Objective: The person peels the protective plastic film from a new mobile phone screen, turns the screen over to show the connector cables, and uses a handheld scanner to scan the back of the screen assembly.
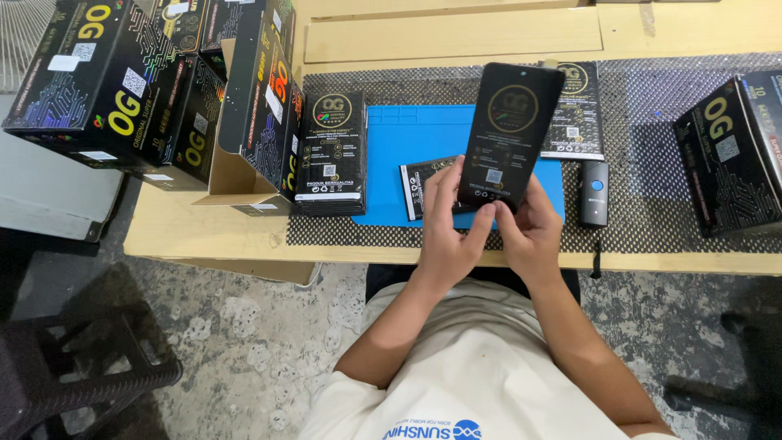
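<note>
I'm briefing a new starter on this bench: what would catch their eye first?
First, the flat black packet raised above the blue mat, pinched at its lower end by the left hand and right hand. Next, the black cartons piled at the table's left end, with a stack of similar packets beside them.

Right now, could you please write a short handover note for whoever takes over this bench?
Left hand and right hand together hold one flat black packet upright over the blue mat.
A small black piece lies on the mat behind the hands.
A stack of similar packets sits left of the mat, another packet to the right, next to the handheld scanner.
Black boxes stand at both ends of the table.
</note>
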